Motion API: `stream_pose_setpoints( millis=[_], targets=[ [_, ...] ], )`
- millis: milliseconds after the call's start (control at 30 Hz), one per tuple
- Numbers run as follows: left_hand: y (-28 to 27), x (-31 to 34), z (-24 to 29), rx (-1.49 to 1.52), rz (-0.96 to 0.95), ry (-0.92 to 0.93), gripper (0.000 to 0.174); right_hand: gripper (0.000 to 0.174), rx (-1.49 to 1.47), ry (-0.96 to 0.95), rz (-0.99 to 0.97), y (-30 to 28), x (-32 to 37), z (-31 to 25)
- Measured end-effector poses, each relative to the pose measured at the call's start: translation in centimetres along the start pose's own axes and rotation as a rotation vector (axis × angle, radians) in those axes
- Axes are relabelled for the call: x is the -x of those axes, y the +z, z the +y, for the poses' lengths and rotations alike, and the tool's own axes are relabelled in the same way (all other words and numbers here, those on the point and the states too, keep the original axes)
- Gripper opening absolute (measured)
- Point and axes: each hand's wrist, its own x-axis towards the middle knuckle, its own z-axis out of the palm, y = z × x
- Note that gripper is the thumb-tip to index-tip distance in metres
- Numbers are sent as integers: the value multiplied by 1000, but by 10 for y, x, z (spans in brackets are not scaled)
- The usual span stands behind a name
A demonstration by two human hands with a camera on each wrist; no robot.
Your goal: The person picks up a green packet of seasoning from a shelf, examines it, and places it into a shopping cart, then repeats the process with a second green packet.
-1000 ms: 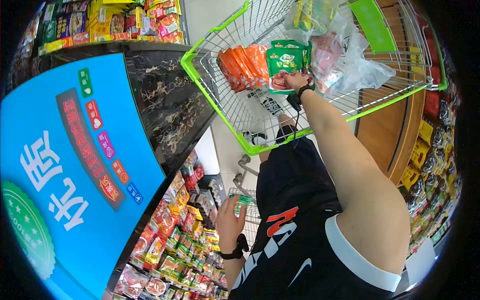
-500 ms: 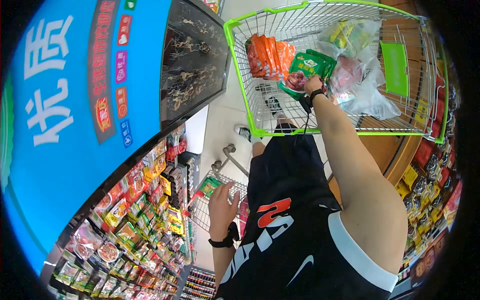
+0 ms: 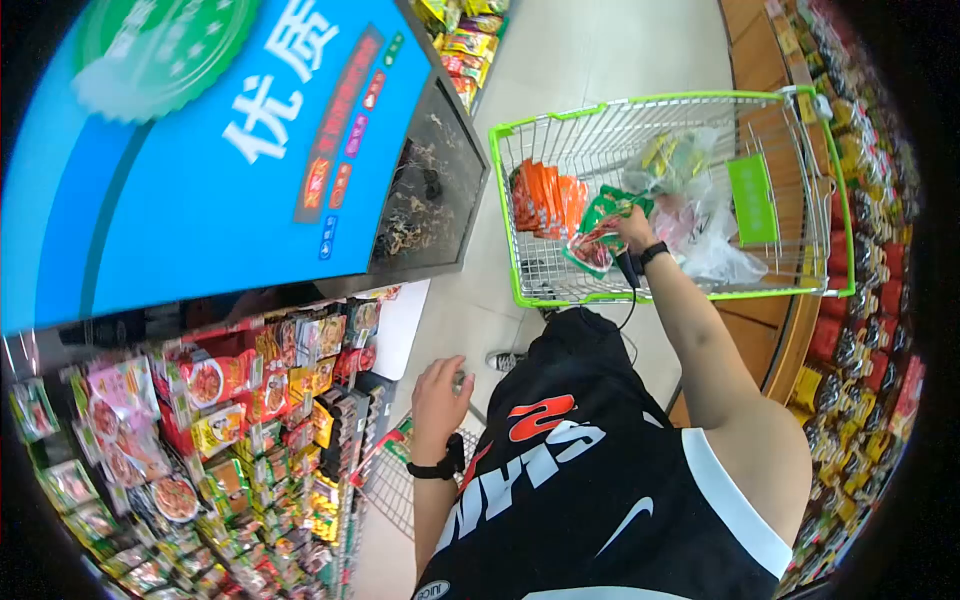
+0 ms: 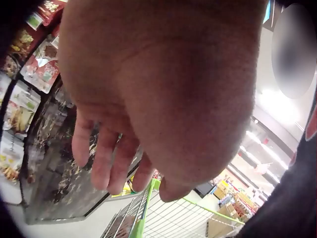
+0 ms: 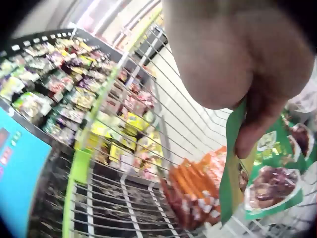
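My right hand [image 3: 634, 232] reaches into a wire shopping cart [image 3: 700, 95] with a green rim. It pinches a green food packet [image 5: 232, 163] by its upper edge, between thumb and fingers. Another green packet [image 5: 272, 191] with a meat picture lies right beside that one. To their left in the head view, a row of orange packets [image 3: 548, 200] leans together. Clear plastic bags [image 3: 715, 255] of goods fill the cart's middle. My left hand [image 3: 440, 400] hangs away from the cart, fingers loosely extended and holding nothing, palm showing in the left wrist view.
A big blue sign [image 3: 110, 240] and a black stone-patterned ledge [image 3: 430, 190] stand left of the cart. Below them hang rows of packaged food [image 3: 220, 380]. A second wire cart [image 3: 395, 485] is beneath my left hand. Stocked shelves [image 3: 865, 350] line the right side.
My right hand went from lying over the green packets to pinching one, which now stands more tilted. The head view has shifted, and the cart appears lower. My left hand stays free.
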Motion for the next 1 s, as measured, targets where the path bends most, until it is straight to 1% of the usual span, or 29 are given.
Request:
stream_pose_setpoints(
  millis=[33, 100, 133, 167, 200, 233, 300, 367, 400, 433, 467, 533, 567, 600, 700, 733, 767, 800, 900, 933, 1000],
  targets=[
    [2, 3, -7, 36, 5, -17, 32, 50, -92, -107, -64, 0, 29, -28],
    [5, 5, -19, 116, 12, -46, 33, 61, -155, -248, -105, 11, 20, -10],
    [3, 5, -18, 135, 9, -47, 32, 65, -255, -306, -244, 12, 46, -30],
    [3, 2, -20, 229, 8, -46, 32, 69, -348, -360, -388, 14, 91, -64],
    [3, -1, -22, 323, 7, -45, 32, 69, -274, -366, -476, 10, 127, -91],
    [4, -3, -22, 416, 1, -42, 31, 71, -304, -323, -577, 14, 122, -77],
    [4, -8, -16, 690, 22, -19, 37, 65, -543, -273, -773, 35, 195, -117],
    [7, -17, -4, 1007, 67, 20, 43, 58, -409, -239, -1011, 62, 215, -116],
    [6, -21, -1, 941, 99, 106, 43, 54, -360, -251, -1112, 77, 227, -117],
    [4, -23, 0, 870, 128, 188, 43, 56, -243, -248, -1229, 95, 226, -112],
    [0, -22, -2, 793, 155, 268, 42, 55, -240, -305, -1224, 107, 229, -105],
    [-8, -8, -10, 823, 174, 148, 39, 55, -244, -415, -1210, 134, 267, -117],
    [-13, -2, -13, 836, 181, 90, 37, 55, -203, -421, -1205, 140, 271, -119],
    [-17, 6, -18, 844, 219, 51, 32, 55, -163, -429, -1198, 147, 274, -122],
    [-32, 30, -36, 723, 255, 13, 30, 50, -90, -449, -1180, 165, 290, -126],
    [-33, 35, -42, 656, 337, 20, 28, 49, -71, -460, -1180, 171, 296, -130],
    [-36, 41, -46, 669, 365, -8, 28, 47, -52, -473, -1182, 177, 301, -132],
    [-40, 47, -50, 682, 395, -36, 28, 41, -28, -470, -1148, 185, 304, -133],
    [-41, 63, -61, 754, 439, -141, 29, 36, -33, -618, -1041, 206, 318, -141],
    [-38, 68, -67, 776, 464, -158, 29, 32, -55, -595, -1035, 213, 322, -141],
    [-36, 76, -74, 805, 521, -183, 29, 30, -30, -586, -1079, 220, 334, -147]
  ],
)
